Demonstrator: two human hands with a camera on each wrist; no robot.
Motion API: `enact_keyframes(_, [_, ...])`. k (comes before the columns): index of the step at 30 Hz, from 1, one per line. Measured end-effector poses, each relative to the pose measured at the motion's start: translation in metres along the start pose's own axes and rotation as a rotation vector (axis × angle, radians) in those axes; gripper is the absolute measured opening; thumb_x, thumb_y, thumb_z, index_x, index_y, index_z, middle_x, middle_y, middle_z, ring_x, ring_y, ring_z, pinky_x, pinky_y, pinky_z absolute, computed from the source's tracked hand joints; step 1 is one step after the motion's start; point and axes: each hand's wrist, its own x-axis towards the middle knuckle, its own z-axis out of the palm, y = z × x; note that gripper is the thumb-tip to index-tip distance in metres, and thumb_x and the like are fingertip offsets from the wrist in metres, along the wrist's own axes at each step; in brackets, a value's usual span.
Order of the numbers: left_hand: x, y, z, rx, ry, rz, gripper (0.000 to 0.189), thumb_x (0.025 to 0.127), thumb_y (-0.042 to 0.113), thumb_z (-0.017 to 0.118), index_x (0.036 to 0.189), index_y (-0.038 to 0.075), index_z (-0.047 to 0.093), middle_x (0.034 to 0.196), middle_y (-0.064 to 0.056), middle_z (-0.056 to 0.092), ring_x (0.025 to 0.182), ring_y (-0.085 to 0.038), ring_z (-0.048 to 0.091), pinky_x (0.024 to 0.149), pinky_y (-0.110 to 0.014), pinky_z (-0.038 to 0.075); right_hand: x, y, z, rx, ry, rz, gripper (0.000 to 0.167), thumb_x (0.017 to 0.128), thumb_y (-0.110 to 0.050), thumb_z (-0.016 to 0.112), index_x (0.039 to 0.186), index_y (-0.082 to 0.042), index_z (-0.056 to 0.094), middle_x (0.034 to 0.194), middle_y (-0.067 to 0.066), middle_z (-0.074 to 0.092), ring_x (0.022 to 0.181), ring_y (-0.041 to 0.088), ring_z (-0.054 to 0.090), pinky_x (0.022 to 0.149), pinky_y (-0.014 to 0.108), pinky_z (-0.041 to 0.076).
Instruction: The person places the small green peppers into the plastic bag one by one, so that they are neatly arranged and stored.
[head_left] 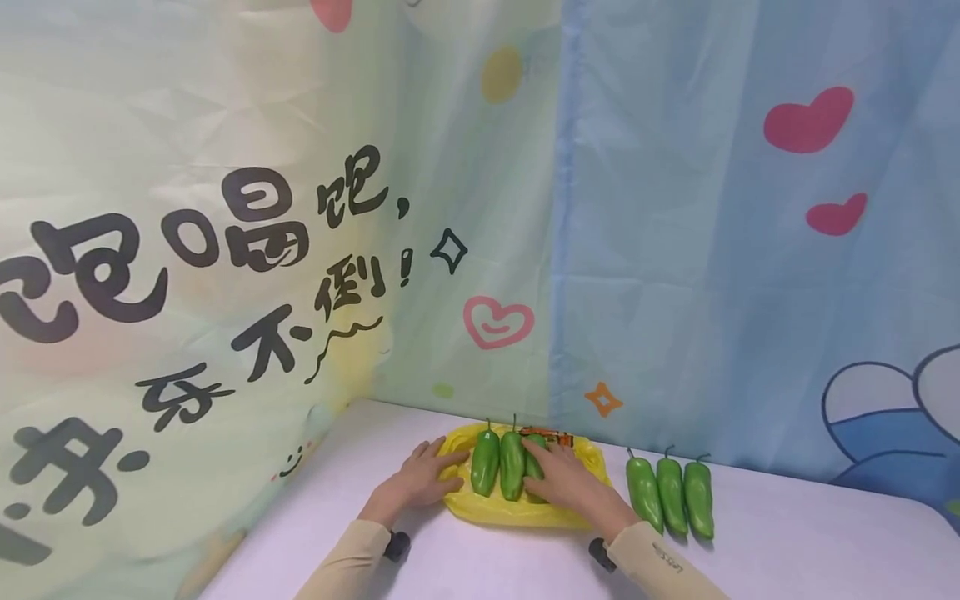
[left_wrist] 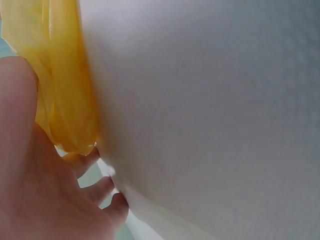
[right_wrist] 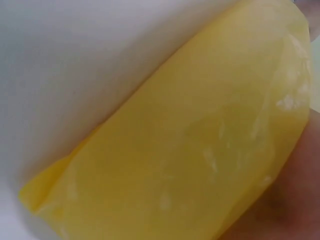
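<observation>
A spread yellow plastic bag (head_left: 517, 515) lies on the table with three green peppers on it: a left one (head_left: 485, 462), a middle one (head_left: 512, 467) and a right one (head_left: 537, 446), partly hidden by my right hand. My left hand (head_left: 422, 477) is at the bag's left edge, fingers spread toward the left pepper. In the left wrist view its thumb lies along the yellow plastic (left_wrist: 70, 100), with fingertips low by the tabletop. My right hand (head_left: 561, 477) reaches over the right side, fingers extended across the right pepper. Yellow plastic (right_wrist: 190, 130) fills most of the right wrist view.
Three more green peppers (head_left: 672, 493) lie side by side on the white table (head_left: 810, 533), right of the bag. Orange-and-black print (head_left: 551, 437) shows at the bag's back edge. Printed curtains (head_left: 660, 250) hang behind and to the left of the table.
</observation>
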Motion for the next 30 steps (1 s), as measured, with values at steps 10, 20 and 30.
enact_keyframes(10, [0.001, -0.002, -0.001, 0.001, 0.0, 0.006, 0.052, 0.099, 0.042, 0.056, 0.149, 0.028, 0.05, 0.165, -0.019, 0.026, 0.15, -0.05, 0.02, 0.116, -0.071, 0.024, -0.006, -0.003, -0.006, -0.042, 0.017, -0.008, 0.064, 0.1, -0.031, 0.06, 0.156, -0.012, 0.036, 0.16, 0.032, 0.026, 0.148, 0.055, 0.019, 0.113, 0.076, 0.022])
enact_keyframes(20, [0.001, -0.003, 0.002, -0.008, -0.003, -0.008, 0.053, 0.098, 0.043, 0.056, 0.149, 0.029, 0.05, 0.165, -0.017, 0.025, 0.151, -0.048, 0.02, 0.117, -0.071, 0.023, -0.014, -0.011, -0.012, -0.097, 0.092, -0.074, 0.063, 0.099, -0.029, 0.062, 0.155, -0.014, 0.038, 0.156, 0.027, 0.036, 0.146, 0.052, 0.028, 0.11, 0.075, 0.026])
enact_keyframes(30, [0.0, -0.001, 0.0, -0.016, -0.002, -0.017, 0.051, 0.098, 0.042, 0.057, 0.148, 0.029, 0.052, 0.165, -0.017, 0.026, 0.151, -0.048, 0.02, 0.115, -0.073, 0.024, -0.021, -0.016, -0.018, -0.108, 0.12, -0.103, 0.062, 0.099, -0.028, 0.063, 0.154, -0.013, 0.039, 0.156, 0.025, 0.038, 0.146, 0.05, 0.029, 0.111, 0.074, 0.027])
